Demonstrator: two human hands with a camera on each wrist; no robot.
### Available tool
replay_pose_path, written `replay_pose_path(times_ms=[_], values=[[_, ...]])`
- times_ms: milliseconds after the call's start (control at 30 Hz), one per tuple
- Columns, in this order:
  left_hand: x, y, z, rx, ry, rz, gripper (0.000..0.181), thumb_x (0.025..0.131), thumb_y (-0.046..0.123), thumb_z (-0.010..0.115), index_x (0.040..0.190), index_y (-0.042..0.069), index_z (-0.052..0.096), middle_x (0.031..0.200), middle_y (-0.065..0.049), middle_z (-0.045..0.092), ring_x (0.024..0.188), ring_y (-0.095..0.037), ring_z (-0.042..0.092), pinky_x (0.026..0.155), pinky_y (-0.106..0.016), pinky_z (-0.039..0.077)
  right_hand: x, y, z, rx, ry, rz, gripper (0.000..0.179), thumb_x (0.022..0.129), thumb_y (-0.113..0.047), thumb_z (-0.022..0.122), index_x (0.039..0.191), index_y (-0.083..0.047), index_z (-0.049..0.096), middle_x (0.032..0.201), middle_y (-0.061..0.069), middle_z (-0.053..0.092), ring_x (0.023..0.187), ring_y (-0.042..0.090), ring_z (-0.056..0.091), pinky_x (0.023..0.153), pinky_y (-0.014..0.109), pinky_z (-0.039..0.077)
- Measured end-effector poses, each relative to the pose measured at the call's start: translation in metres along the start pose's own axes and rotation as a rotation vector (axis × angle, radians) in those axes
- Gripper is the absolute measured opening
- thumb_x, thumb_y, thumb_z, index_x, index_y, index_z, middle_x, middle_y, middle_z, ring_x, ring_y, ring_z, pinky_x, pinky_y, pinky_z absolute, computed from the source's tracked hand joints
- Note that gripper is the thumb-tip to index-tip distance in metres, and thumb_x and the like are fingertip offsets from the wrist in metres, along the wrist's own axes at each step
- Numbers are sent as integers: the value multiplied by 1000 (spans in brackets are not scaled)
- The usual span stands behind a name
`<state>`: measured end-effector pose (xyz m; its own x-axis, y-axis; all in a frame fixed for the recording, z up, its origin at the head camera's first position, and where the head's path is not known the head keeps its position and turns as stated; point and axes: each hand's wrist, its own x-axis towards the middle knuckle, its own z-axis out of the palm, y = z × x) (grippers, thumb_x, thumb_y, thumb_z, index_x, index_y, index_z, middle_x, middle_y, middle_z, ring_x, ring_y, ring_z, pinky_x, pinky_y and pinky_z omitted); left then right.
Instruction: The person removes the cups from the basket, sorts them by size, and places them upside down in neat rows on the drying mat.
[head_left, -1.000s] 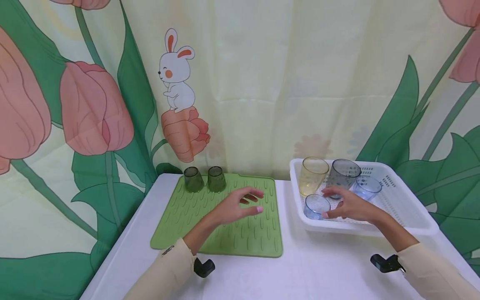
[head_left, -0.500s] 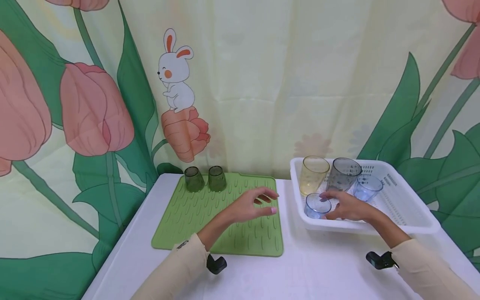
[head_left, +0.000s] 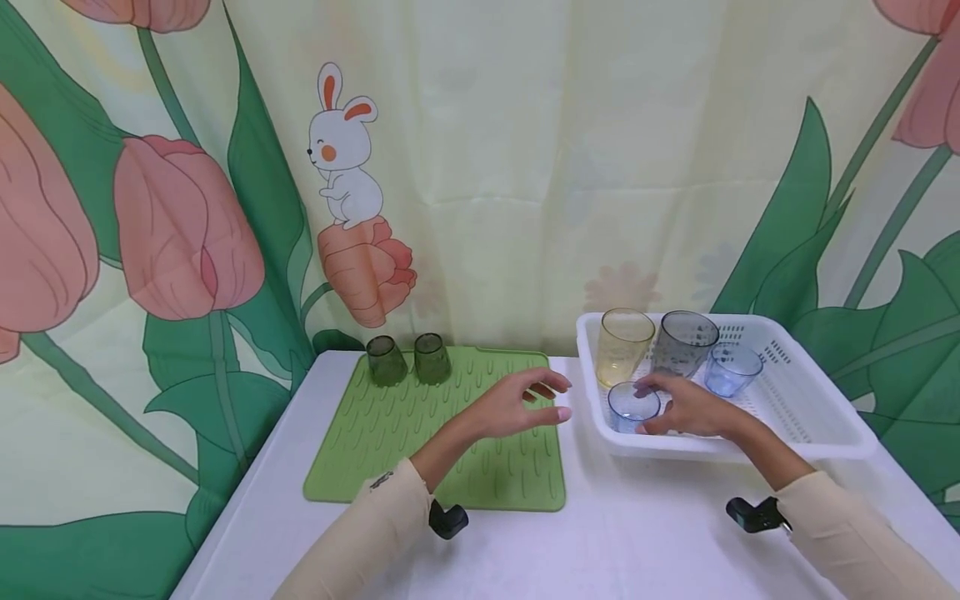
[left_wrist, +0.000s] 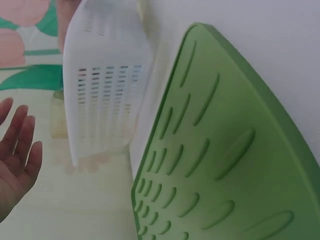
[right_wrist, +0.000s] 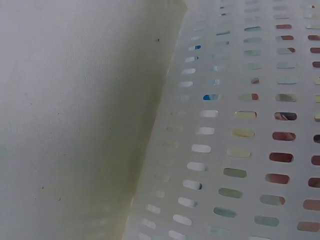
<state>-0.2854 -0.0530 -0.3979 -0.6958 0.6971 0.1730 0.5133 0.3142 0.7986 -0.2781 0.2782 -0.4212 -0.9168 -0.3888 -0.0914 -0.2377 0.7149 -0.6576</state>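
Left hand (head_left: 517, 406) wide above green mat (head_left: 502, 475), right hand (head_left: 690, 406) gripping blue glass (head_left: 627, 413); white table (head_left: 600, 533), tulip-print curtain (head_left: 495, 250) behind.

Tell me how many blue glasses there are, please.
2, both in the white basket: the nearer glass at the right hand, the farther glass right of the grey glass.

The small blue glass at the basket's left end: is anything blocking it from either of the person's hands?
Nothing visible stands between the right hand and the blue glass. Between the left hand and that glass stands the left wall of the white basket.
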Motion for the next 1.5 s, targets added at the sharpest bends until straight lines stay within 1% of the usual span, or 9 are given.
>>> replay_pose_path(times_ms=[167, 367, 567, 767, 933, 1033, 1300, 1400, 1500], values=[[4, 5, 0, 2, -3, 8, 45, 93, 38, 68, 131, 16, 60, 128, 3, 63, 114, -7, 59, 101, -32, 49, -6, -6, -6, 37, 51, 14, 74, 80, -30, 85, 138, 2, 50, 135, 25, 56, 98, 25, 61, 77, 32, 52], [6, 11, 0, -7, 6, 25, 47, 94, 37, 68, 134, 16, 57, 131, 1, 62, 120, -12, 60, 102, -28, 48, -21, -24, -18, 113, 126, -34, 75, 83, -25, 83, 142, 1, 44, 133, 24, 58, 91, 20, 67, 70, 28, 54], [4, 19, -1, -29, 40, 37, 53, 92, 35, 70, 138, 14, 54, 134, 1, 60, 122, -12, 58, 105, -34, 48, -36, -53, -23, 214, 170, -69, 75, 84, -17, 81, 145, -2, 41, 113, 22, 66, 75, 20, 69, 58, 29, 53], [4, 31, 2, -54, 66, 69, 64, 88, 33, 75, 142, 13, 49, 140, 2, 56, 125, -11, 55, 103, -29, 47, -45, -83, -12, 288, 183, -187, 71, 83, -8, 81, 143, -1, 43, 121, 28, 59, 77, 18, 71, 61, 30, 58], [3, 41, 8, -73, 77, 105, 74, 83, 29, 82, 144, 15, 44, 143, 2, 52, 127, -11, 55, 103, -27, 46, -45, -98, 2, 325, 156, -251, 71, 82, -5, 81, 143, -1, 43, 106, 24, 66, 68, 16, 68, 59, 26, 56], [2, 44, 11, -59, 78, 116, 80, 81, 28, 85, 147, 14, 42, 144, 3, 52, 126, -10, 55, 102, -26, 46, -44, -103, 8, 354, 154, -273, 70, 81, -3, 81, 142, -1, 45, 92, 18, 70, 63, 15, 65, 56, 25, 54], [0, 46, 11, -8, 78, 105, 81, 79, 26, 87, 147, 14, 46, 136, 1, 55, 120, -10, 56, 102, -31, 49, -42, -103, 20, 384, 179, -262, 71, 81, -5, 82, 140, -4, 44, 80, 9, 70, 59, 17, 64, 54, 27, 54], [0, 45, 11, 5, 71, 101, 78, 79, 26, 87, 146, 15, 47, 134, 1, 56, 118, -9, 55, 102, -30, 50, -40, -102, 24, 394, 195, -260, 70, 80, -6, 83, 138, -5, 46, 88, 10, 70, 58, 17, 64, 53, 27, 54], [-1, 45, 10, 14, 63, 96, 76, 79, 27, 87, 144, 16, 48, 132, 2, 56, 117, -7, 55, 101, -30, 50, -39, -100, 29, 405, 205, -286, 72, 80, -4, 83, 141, -5, 44, 113, 6, 65, 59, 17, 64, 53, 27, 54]])
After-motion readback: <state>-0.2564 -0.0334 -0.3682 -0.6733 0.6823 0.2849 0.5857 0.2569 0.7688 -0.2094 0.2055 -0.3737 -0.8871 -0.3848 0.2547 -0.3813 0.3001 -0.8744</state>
